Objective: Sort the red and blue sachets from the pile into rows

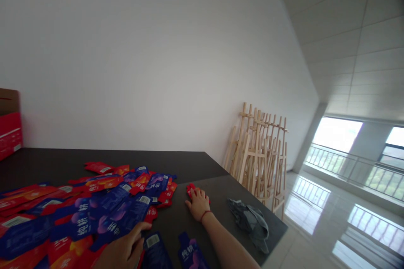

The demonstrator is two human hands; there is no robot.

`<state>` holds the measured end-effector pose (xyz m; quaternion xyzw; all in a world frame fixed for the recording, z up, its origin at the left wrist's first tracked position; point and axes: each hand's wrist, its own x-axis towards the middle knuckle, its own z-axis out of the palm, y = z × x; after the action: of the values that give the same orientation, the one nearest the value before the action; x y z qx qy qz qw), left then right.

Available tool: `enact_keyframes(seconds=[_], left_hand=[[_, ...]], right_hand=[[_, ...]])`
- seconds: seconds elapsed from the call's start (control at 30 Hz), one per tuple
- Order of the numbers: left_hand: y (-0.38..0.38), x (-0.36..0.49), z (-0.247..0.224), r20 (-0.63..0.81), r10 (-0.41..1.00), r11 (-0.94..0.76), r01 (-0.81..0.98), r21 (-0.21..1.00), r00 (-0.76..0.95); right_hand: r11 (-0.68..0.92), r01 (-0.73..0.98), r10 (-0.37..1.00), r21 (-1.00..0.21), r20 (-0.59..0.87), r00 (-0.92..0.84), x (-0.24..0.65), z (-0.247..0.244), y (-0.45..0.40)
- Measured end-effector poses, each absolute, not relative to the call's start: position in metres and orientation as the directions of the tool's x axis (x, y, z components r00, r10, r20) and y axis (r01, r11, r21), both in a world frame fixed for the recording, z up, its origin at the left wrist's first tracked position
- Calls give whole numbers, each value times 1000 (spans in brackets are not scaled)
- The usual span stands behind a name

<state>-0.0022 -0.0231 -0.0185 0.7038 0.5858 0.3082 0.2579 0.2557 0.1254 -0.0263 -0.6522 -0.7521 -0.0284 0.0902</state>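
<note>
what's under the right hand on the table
A red sachet lies under the right hand, showing past the fingers; the hand covers most of it, so its printing can't be seen.

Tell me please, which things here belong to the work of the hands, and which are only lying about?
In the work:
left hand, at the pile of blue and red sachets
right hand, on a red sachet

Lying about:
grey cloth
wooden easels
red carton box

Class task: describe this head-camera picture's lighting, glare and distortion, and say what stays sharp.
In the head view, the windows burn out white and glare across the tile floor; the wide lens slants the wall and ceiling lines; the right hand and blue sachets stay fairly sharp, with no clear blur.
</note>
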Motion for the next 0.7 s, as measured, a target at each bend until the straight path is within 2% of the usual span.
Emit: enact_keyframes(seconds=[0.1, 0.17, 0.23, 0.3, 0.33, 0.43, 0.57, 0.63, 0.7], left_hand=[[-21, -4, -18, 156, 983, -180, 606, 775, 92], [-16, -7, -19, 184, 982, -178, 516, 838, 39], [-10, -11, -21, 215, 976, -180, 409, 894, -39], [-5, -15, -21, 241, 962, -190, 323, 927, -126], [-3, -17, -21, 253, 954, -199, 289, 936, -163], [-2, -18, -20, 267, 938, -219, 219, 951, -220], [-7, -16, -18, 275, 935, -228, 214, 950, -223], [-10, -16, -17, 302, 928, -251, 230, 940, -221], [-11, -16, -16, 350, 909, -296, 239, 925, -226]], right_hand=[[204, 976, 960, -72, 212, -185, 243, -11, 117], [343, 935, 916, -91, 254, -312, 223, -1, 104], [521, 837, 847, -167, 220, -483, 197, 3, 84], [602, 755, 799, -261, 177, -575, 171, 1, 60], [639, 721, 769, -268, 183, -613, 160, -3, 47], [726, 661, 688, -191, 201, -697, 135, -18, 14], [740, 669, 663, -71, 244, -708, 125, -27, -3], [749, 660, 645, -46, 278, -712, 131, -21, -1], [736, 673, 661, -76, 296, -689, 142, -12, 4]])
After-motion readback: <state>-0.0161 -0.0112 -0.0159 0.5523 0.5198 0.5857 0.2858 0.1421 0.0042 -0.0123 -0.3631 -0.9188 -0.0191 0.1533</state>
